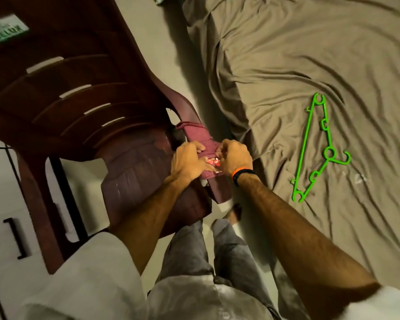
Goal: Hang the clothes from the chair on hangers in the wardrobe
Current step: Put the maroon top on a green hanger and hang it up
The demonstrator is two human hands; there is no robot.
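Observation:
A folded maroon garment (198, 135) lies over the right armrest of the dark red plastic chair (83, 107). My left hand (187, 160) and my right hand (234, 158) both grip its near end, fingers curled into the cloth, with a small red patch showing between them. A green plastic hanger (319, 148) lies flat on the bed to the right, apart from both hands. The wardrobe's inside is out of view.
The bed with a wrinkled grey-brown sheet (310, 65) fills the right side. White cabinet doors with black handles (16, 239) stand at the lower left behind the chair. A strip of pale floor (162, 54) runs between chair and bed. My legs and a foot stand below the chair.

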